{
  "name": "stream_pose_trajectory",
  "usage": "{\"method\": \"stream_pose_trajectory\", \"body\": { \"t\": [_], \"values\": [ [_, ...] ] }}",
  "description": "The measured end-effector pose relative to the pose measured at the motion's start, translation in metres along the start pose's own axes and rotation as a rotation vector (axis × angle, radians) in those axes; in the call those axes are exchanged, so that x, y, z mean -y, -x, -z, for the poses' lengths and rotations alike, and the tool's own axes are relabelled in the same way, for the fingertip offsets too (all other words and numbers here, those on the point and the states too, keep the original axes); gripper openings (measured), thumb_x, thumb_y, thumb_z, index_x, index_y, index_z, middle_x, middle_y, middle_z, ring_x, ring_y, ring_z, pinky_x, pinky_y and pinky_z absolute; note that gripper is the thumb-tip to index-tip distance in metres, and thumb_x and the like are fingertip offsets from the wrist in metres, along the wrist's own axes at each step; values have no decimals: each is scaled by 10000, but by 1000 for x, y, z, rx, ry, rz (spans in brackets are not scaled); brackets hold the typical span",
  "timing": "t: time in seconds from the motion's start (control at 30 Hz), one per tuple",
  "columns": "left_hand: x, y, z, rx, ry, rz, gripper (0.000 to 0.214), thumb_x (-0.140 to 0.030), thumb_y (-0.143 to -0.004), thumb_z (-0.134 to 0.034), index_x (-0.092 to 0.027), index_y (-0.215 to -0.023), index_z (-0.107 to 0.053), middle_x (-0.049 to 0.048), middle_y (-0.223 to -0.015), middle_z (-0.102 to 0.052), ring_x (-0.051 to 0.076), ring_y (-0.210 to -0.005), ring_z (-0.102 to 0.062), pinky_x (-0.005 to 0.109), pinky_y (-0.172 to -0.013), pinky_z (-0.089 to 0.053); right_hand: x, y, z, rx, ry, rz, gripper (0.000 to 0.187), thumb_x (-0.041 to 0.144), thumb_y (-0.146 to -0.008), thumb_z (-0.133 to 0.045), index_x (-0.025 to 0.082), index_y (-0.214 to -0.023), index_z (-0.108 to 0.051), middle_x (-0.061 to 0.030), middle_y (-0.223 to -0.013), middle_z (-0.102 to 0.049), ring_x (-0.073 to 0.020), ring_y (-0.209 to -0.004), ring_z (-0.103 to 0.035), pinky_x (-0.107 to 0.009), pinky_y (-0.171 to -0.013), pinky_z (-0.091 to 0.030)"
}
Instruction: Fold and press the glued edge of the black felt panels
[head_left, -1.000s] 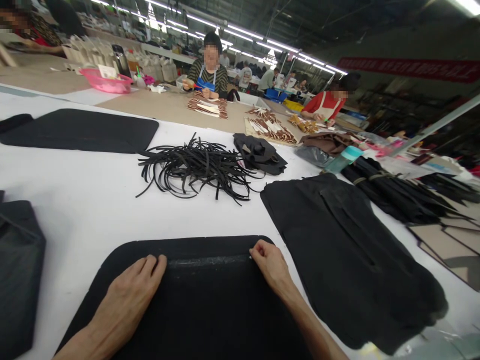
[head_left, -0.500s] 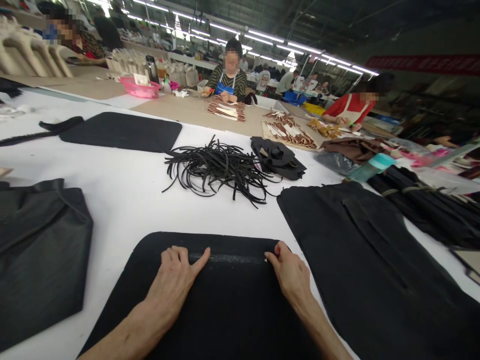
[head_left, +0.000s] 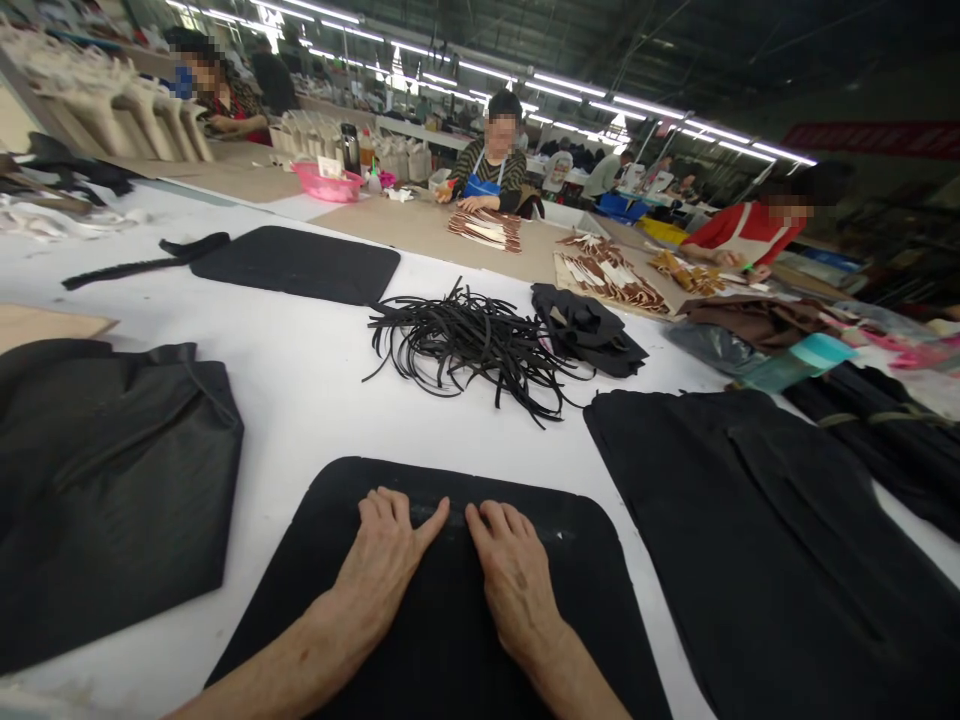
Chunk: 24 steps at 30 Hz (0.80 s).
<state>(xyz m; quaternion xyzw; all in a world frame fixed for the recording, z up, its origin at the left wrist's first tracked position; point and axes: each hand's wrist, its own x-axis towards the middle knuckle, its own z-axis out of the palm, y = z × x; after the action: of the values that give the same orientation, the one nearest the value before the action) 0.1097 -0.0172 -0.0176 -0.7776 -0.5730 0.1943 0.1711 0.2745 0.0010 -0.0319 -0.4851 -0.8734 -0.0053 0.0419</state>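
A black rounded fabric panel (head_left: 585,590) lies flat on the white table right in front of me. My left hand (head_left: 386,565) rests palm down on it near its far edge, fingers stretched out. Close beside it, my right hand (head_left: 510,575) also lies flat on the panel with fingers extended toward the same edge. A faint shiny line runs along the panel's far edge just past the fingertips. Neither hand holds anything.
A tangle of black strips (head_left: 472,345) lies beyond the panel, with a folded black piece (head_left: 589,330) to its right. Large dark sheets lie at left (head_left: 105,480) and right (head_left: 772,540). Another black panel (head_left: 300,263) sits farther back. Seated people work across the table.
Both hands have slid along the panel's far edge toward its middle and now lie side by side. The right hand went from pinching the edge to lying flat. The view shifted left.
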Motion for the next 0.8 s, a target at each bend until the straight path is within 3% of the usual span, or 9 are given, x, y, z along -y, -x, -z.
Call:
{"method": "stream_pose_trajectory", "body": {
  "t": [0.23,0.37,0.47,0.57,0.7,0.8],
  "values": [
    [1,-1,0,-5,-24,-14,693,-41,-798,-405,-379,-1380,-242,163,-985,-641,306,-837,-632,394,-641,-466,7,-4,6,33,95,24,537,82,-786,-480,234,-1298,-425,-79,-975,-540,-265,-865,-479,-430,-805,-407],
    [2,1,0,-34,-47,-14,707,-6,-796,-357,-403,-1371,-250,152,-962,-644,288,-808,-632,370,-626,-464,2,-4,6,34,70,27,480,97,-815,-471,223,-1277,-444,-83,-1005,-541,-258,-906,-474,-415,-837,-398],
    [11,6,-5,-70,37,-40,723,44,-764,-337,-368,-1358,-318,124,-939,-640,262,-821,-621,366,-657,-481,-14,6,6,25,36,-21,417,94,-835,-467,186,-1241,-474,-83,-1022,-547,-241,-937,-476,-384,-861,-392],
    [24,11,-19,-108,170,-73,688,82,-734,-320,-258,-1323,-424,126,-1056,-622,256,-955,-590,391,-793,-486,-37,22,6,14,42,-78,390,61,-839,-467,174,-1211,-500,-76,-1027,-557,-225,-942,-483,-363,-865,-392],
    [40,20,-41,-73,320,-73,620,87,-737,-286,-161,-1260,-509,116,-1231,-569,243,-1126,-518,374,-951,-437,-65,43,7,-8,68,-138,379,16,-838,-449,158,-1181,-529,-77,-1033,-567,-223,-953,-489,-355,-869,-388],
    [47,26,-53,-53,379,-43,604,76,-734,-280,-124,-1256,-509,105,-1259,-557,241,-1163,-492,360,-983,-422,-77,51,8,-19,80,-165,367,-3,-833,-440,140,-1152,-552,-85,-1038,-574,-228,-961,-492,-351,-869,-385]
  ]
}}
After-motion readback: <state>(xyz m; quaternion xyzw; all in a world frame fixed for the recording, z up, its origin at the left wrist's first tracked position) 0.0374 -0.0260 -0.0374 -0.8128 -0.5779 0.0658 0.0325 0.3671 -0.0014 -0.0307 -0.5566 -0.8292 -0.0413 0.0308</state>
